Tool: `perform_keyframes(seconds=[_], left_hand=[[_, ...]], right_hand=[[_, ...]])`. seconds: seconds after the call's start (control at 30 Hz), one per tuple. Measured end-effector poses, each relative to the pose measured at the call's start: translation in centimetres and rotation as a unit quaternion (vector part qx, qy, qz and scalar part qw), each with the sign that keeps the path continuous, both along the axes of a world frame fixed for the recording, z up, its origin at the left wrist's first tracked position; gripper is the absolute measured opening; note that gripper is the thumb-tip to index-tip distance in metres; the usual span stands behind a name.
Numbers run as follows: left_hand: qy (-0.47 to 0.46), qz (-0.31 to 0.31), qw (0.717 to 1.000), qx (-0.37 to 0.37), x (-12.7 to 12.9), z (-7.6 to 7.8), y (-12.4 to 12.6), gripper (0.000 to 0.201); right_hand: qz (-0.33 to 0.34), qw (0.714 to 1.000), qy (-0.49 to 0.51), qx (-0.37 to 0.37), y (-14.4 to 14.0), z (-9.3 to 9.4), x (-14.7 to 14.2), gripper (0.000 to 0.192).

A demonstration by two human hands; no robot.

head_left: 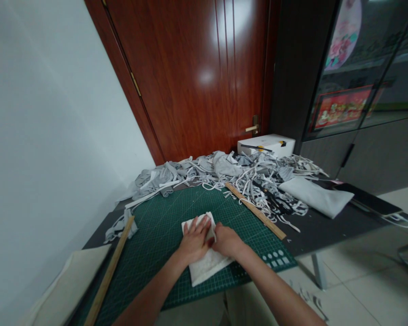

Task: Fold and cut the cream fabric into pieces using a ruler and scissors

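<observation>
A piece of white cloth (207, 270), which looks folded, lies on the green cutting mat (163, 222) near the table's front edge. My left hand (195, 240) presses flat on its upper part, with the fingers spread. Beside it, my right hand (225, 241) is closed at the cloth's right edge, where a fold of fabric stands up between thumb and fingers. Both hands touch the cloth and nearly meet in the middle. The right fingertips are partly hidden.
Grey fabric scraps (224, 164) are heaped along the back. Wooden rulers lie left (112, 267) and right (255, 210). Black scissors (274, 199) rest among scraps by a folded grey cloth (316, 195). A white box (282, 144), phone (369, 198) and cream fabric (71, 285) are also there.
</observation>
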State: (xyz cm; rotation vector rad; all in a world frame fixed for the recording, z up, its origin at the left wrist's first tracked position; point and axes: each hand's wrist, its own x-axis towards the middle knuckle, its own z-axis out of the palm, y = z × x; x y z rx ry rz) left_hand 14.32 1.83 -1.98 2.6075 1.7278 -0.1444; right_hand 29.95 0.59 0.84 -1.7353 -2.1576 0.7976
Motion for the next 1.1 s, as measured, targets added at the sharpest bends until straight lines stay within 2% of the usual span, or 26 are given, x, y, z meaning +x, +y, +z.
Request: perform_keyframes(seconds=[0.1,0.23,0.4,0.53,0.6,0.7,0.83,0.97,1.1], left_hand=[[0.000,-0.004,1.000,0.002,-0.1,-0.1,0.0,0.061],[-0.009,-0.008,1.000,0.001,-0.2,-0.1,-0.1,0.066],[-0.008,-0.018,1.000,-0.013,-0.5,0.1,-0.1,0.085],[0.005,-0.024,0.999,-0.043,-0.7,0.2,0.2,0.098],[0.008,-0.028,0.998,-0.064,-0.8,0.3,0.5,0.104],[0.008,-0.033,0.996,-0.079,-0.8,0.5,0.6,0.108],[0.008,-0.029,0.997,-0.065,-0.7,0.5,0.4,0.106],[0.002,-0.030,0.999,-0.032,-0.6,0.1,0.1,0.103],[0.002,-0.029,0.999,-0.015,-0.4,0.2,-0.2,0.101]], right_hand=[[0.031,0.998,0.042,0.017,-0.3,-0.2,0.9,0.054],[0.066,0.993,0.094,0.041,-1.3,-1.2,2.4,0.040],[0.024,0.991,0.116,0.057,-2.7,-2.5,3.3,0.040],[0.010,0.993,0.105,0.057,-3.0,-2.8,3.5,0.023],[0.012,0.994,0.092,0.056,-3.2,-3.0,3.6,0.020],[0.012,0.996,0.070,0.054,-3.9,-3.4,3.8,0.023],[-0.004,0.998,0.040,0.049,-4.7,-3.6,4.1,0.028],[-0.022,0.997,0.028,0.062,-3.2,-2.4,3.6,0.018],[-0.017,0.996,0.036,0.082,-0.2,-0.9,1.4,0.022]])
